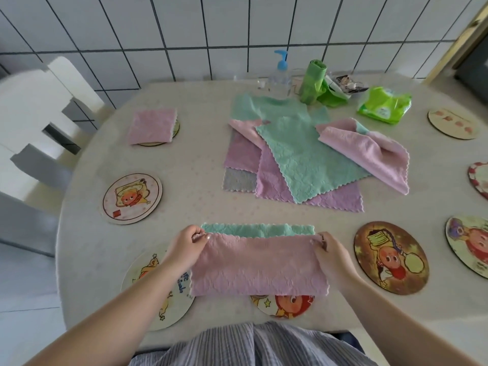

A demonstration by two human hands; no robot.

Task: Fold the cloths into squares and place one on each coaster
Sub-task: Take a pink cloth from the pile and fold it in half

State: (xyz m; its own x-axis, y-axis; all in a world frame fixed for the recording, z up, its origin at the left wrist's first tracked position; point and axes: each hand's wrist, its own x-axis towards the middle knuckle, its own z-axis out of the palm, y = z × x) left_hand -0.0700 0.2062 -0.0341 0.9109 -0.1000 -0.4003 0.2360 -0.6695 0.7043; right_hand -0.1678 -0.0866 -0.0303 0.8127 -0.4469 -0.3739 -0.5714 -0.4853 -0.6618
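Holding: the person has a pink-and-green cloth (260,265) stretched between both hands at the near edge of the table (184,159).
Left hand: the left hand (184,247) pinches the upper left corner of this cloth, fingers curled on the pink layer.
Right hand: the right hand (331,253) pinches the upper right corner in the same way.
Cloth in hand: it is folded over, the pink side faces up, and a green strip shows along its far edge. Its near edge covers part of the coaster near the body (285,306).
Left near coaster: a pale coaster (163,310) lies under the left forearm at the near left edge, partly hidden.
Folded cloth: a pink folded cloth (151,126) lies on a coaster (175,129) at the far left side of the table; only a small part of this coaster shows.
Cloth pile: the unfolded pile (295,151), pink, green and one grey piece, is in the middle of the table, toward the far edge.
Free coasters: one coaster with a cartoon picture (131,198) lies at the left edge, one dark coaster (390,257) just beside the right hand, and a plain pale coaster (453,123) at the far right.
Far edge: a pump bottle (280,71), a green bag roll (313,81) and a green wipes pack (384,104) stand near the tiled wall (237,22).
Chair: a white chair (39,109) stands at the left of the table.
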